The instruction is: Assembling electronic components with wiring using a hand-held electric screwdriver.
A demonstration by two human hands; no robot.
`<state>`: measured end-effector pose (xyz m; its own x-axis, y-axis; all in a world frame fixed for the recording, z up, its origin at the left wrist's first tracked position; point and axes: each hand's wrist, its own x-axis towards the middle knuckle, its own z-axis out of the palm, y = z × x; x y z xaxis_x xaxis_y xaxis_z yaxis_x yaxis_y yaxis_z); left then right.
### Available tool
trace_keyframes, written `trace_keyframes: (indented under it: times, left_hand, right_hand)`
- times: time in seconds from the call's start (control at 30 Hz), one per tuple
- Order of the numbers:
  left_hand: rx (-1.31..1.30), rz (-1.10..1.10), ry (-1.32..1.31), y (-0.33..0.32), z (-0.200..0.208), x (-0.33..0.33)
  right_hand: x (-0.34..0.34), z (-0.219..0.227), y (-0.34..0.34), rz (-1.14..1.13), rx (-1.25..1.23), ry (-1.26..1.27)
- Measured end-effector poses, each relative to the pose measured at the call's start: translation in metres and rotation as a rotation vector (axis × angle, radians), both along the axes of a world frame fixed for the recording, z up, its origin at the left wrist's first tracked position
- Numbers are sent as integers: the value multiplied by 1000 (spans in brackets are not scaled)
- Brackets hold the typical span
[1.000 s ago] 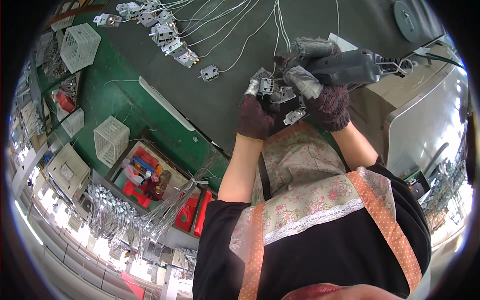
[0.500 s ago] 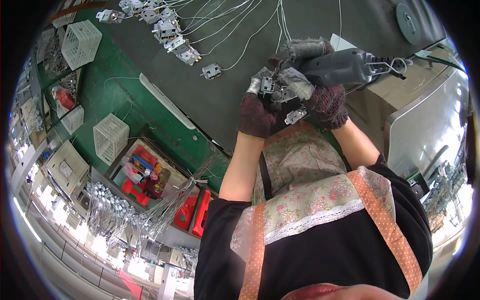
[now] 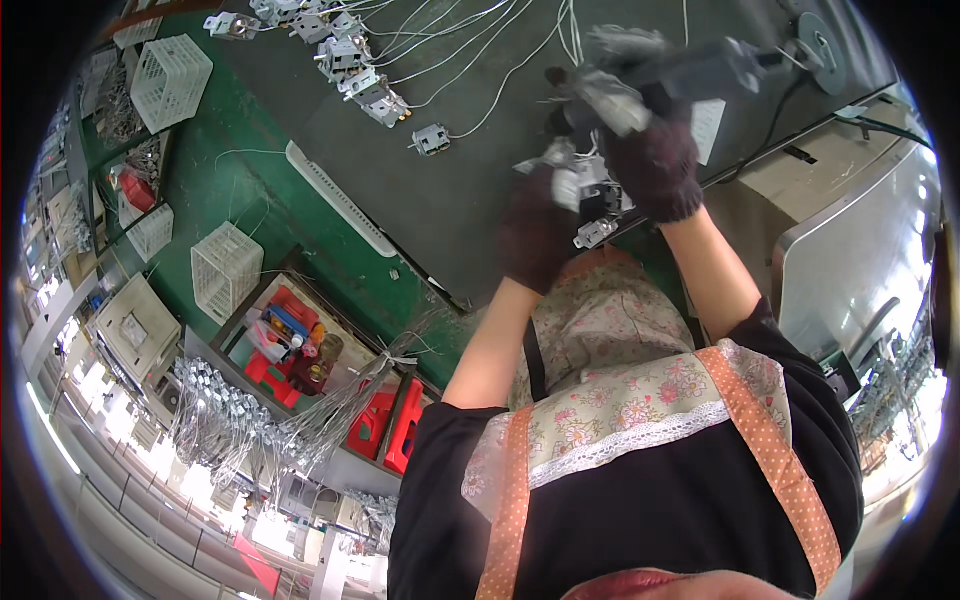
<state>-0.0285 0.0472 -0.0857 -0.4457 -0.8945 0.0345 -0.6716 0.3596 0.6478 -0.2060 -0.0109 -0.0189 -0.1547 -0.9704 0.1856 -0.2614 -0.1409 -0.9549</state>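
My right hand, in a dark red knit glove with grey-wrapped fingers, is closed around a dark grey power screwdriver. Motion blurs the tool, and its tip does not show clearly. At the near edge of the dark table, my gloved left hand grips a small metal switch-like part, its fingertips wrapped in something whitish. A similar silver part sits just below, between the hands. Exactly how the fingers meet the part is partly hidden by the gloves.
Several wired metal parts lie along the table's far left, with a single one nearer. A round grey disc stands at the far right, beside a white card. A white strip and a crate are on the left.
The screwdriver has swung up and right, away from the part, with my right hand. My left hand has moved slightly right and turned, and the white card is more exposed.
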Motion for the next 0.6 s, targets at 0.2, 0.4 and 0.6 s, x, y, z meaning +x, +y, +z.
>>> trace_keyframes:
  times: [0.2, 0.4, 0.6]
  left_hand:
    - [-134, 216, 33, -31, 56, 15]
    - [-268, 270, -227, -86, 29, 63]
    - [-61, 241, -14, -34, 8, 38]
  right_hand:
    - [6, -34, -3, -130, 171, -389]
    - [-2, -27, 8, -121, 322, -212]
    - [22, 12, 14, -150, 315, -346]
